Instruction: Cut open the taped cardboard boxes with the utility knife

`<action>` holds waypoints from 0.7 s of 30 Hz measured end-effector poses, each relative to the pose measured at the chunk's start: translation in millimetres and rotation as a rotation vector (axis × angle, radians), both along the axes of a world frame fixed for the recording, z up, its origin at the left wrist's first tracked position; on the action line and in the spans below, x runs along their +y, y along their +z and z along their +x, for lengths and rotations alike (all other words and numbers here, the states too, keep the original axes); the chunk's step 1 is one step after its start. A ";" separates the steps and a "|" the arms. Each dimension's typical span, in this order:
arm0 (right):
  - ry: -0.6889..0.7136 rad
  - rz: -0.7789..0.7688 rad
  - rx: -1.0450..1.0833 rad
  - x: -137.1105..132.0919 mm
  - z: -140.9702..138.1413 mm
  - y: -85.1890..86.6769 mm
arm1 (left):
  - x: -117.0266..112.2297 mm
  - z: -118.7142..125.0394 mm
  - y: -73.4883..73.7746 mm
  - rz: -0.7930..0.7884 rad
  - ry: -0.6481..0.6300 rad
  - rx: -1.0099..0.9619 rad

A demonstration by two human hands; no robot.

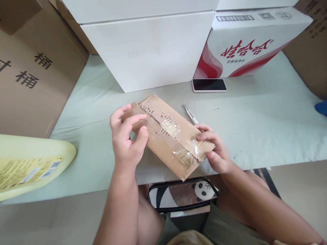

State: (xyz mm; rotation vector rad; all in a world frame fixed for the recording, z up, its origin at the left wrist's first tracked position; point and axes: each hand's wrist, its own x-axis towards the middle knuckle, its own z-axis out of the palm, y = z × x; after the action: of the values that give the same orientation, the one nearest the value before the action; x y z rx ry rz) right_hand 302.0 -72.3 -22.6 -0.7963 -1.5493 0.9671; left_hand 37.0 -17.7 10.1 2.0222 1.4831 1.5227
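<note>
A worn brown cardboard box (163,127) is tilted between my hands, over the edge of the pale green covered surface. Torn slits and shiny clear tape run along the seam on its upper face. My right hand (216,149) grips the right end, thumb on the near side and fingers over the top. At the opposite end is my left hand (129,136), its fingers spread and curved over the corner; the thumb and a finger are apart above the cardboard. Just beyond the box lies a slim grey utility knife (190,114), partly hidden behind my right fingers.
White cartons (153,51) stand at the back, beside a red-and-white water carton (242,44). A phone (209,85) lies before them. At left are a large brown carton (38,75) and a yellow bottle (38,163). Below the box is a panda-print item (178,197) near my lap.
</note>
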 end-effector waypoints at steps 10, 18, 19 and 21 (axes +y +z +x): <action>-0.012 0.006 -0.048 2.1 -0.8 2.8 | -6.9 11.8 9.6 0.033 -0.141 0.174; 0.013 -0.008 -0.014 0.0 -0.9 -1.2 | -6.8 9.8 10.1 -0.002 -0.131 0.197; 0.023 -0.022 0.021 -0.6 -1.0 -2.7 | -6.6 9.0 9.9 -0.004 -0.136 0.196; 0.042 -0.089 0.100 -1.3 -1.3 -5.3 | -6.0 7.2 9.5 -0.010 -0.145 0.200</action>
State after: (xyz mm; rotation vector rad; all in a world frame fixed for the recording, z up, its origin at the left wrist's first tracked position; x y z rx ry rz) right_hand 300.7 -73.6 -28.0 -0.7680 -1.4504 1.0967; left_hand 44.3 -23.7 19.7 2.2781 1.3716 1.2872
